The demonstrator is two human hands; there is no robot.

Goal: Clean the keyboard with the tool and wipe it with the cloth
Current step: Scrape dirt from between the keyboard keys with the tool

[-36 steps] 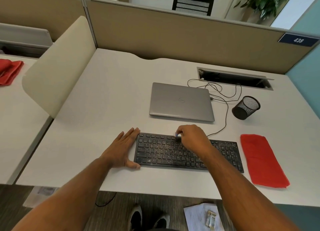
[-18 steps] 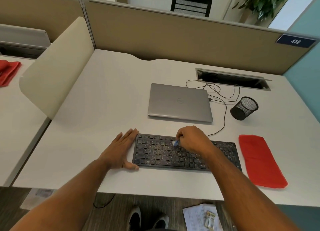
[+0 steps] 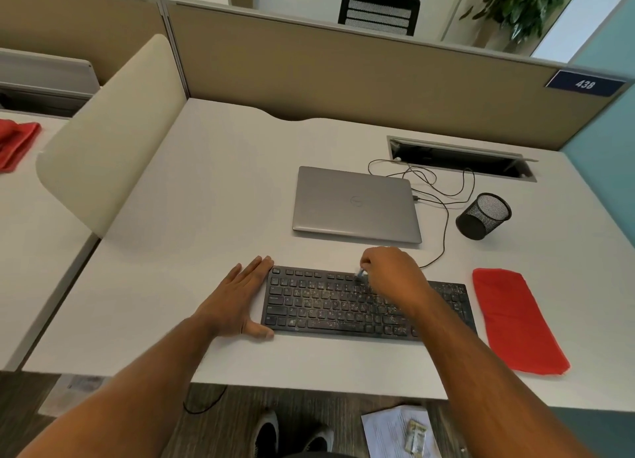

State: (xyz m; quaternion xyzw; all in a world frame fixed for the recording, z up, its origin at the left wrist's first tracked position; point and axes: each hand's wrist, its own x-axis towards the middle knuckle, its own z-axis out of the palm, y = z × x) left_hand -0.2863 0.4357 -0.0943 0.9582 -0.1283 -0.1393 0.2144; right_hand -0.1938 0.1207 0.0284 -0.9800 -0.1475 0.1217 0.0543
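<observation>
A dusty black keyboard [image 3: 319, 303] lies near the front edge of the white desk [image 3: 206, 199]. My right hand [image 3: 395, 275] hovers over its upper middle, fingers curled round a small light-blue cleaning tool [image 3: 359, 272] whose tip touches the top key rows. My left hand [image 3: 237, 299] lies flat on the desk with straight fingers, pressed against the keyboard's left edge, thumb along its front corner. A red cloth [image 3: 512, 320] lies flat to the right of the keyboard.
A shut grey laptop [image 3: 355, 203] sits behind the keyboard, its cables trailing to a desk cable slot [image 3: 460, 156]. A black mesh pen cup [image 3: 482, 217] stands at the right. A cream divider [image 3: 110, 131] borders the left. Papers [image 3: 398, 430] lie on the floor.
My right hand has shifted the tool slightly up toward the keyboard's top row. The left hand has stayed against the keyboard's left edge.
</observation>
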